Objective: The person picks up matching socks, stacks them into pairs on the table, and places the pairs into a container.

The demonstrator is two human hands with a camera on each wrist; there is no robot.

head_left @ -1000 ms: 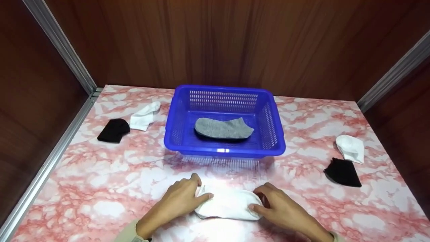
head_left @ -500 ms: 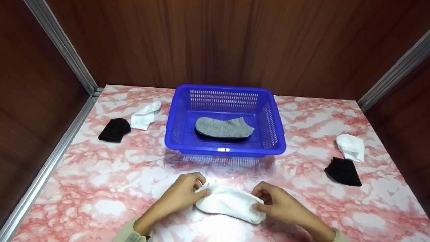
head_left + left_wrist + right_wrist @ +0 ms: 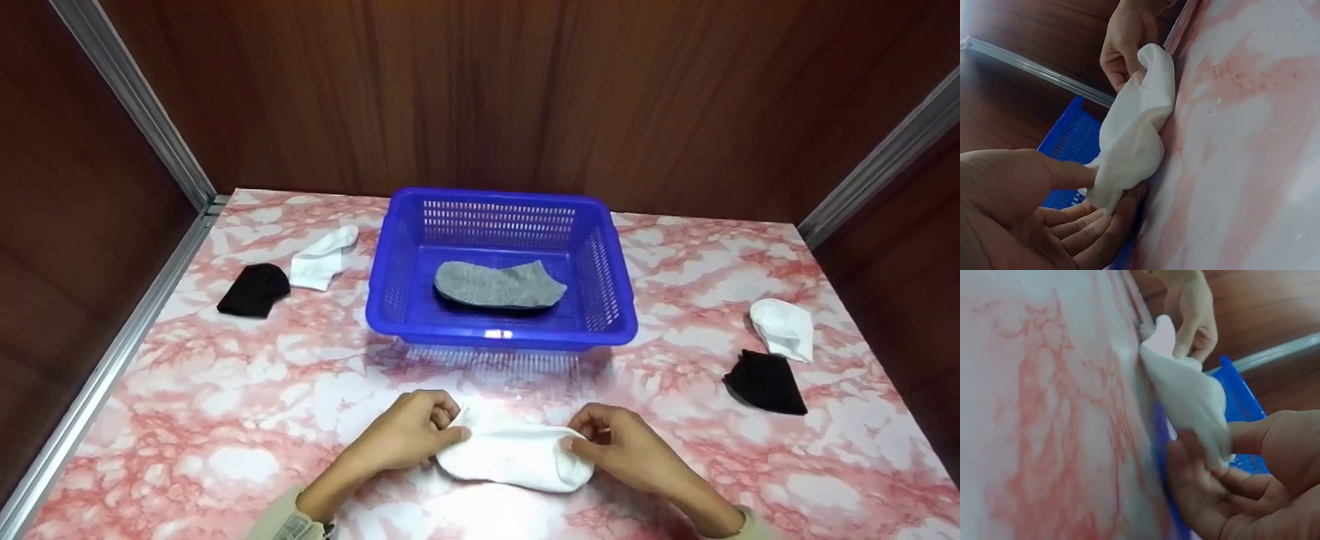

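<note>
A white sock (image 3: 510, 456) is stretched sideways between both hands, close over the front of the table. At its left end my left hand (image 3: 412, 431) pinches the fabric between thumb and fingers. The opposite end is pinched by my right hand (image 3: 626, 450), thumb on the near side. In the left wrist view the white sock (image 3: 1134, 124) hangs in folds with its far end curling open. From the right wrist the same sock (image 3: 1185, 388) runs from the near fingers up to the other hand.
Behind the hands stands a blue basket (image 3: 499, 336) with a grey sock (image 3: 499, 286) over something dark. To the left lie a black sock (image 3: 255, 291) and a white sock (image 3: 324, 259). To the right lie another white sock (image 3: 784, 330) and black sock (image 3: 765, 382).
The white sock's right end swung toward the front edge with its opening showing, then came back up to lie nearly level. Both hands keep their pinch and have shifted slightly.
</note>
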